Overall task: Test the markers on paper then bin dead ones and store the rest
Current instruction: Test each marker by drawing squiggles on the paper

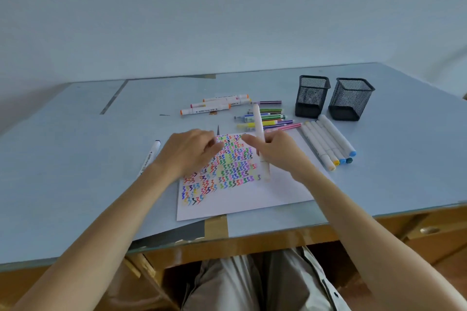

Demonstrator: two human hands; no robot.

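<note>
— Markers first: where's the one in play?
— White marker [261,144] sits in the right hand [278,151], grip closed round it, long axis running away from the person, lower tip over the paper [278,192] on the bench [75,184].
— Left hand [192,151]?
— Fingers curled at the paper's top; whether they pinch a cap, I cannot tell.
— Counts?
— Two mesh cups [313,96], five markers [328,141] beside them.

The white paper [275,192] carries rows of multicoloured zigzag squiggles. Beyond it lie striped thin markers [271,118] in purple, green, yellow and pink. Right of the paper, two black mesh pen holders [313,96] stand on the pale blue bench [75,159].
</note>
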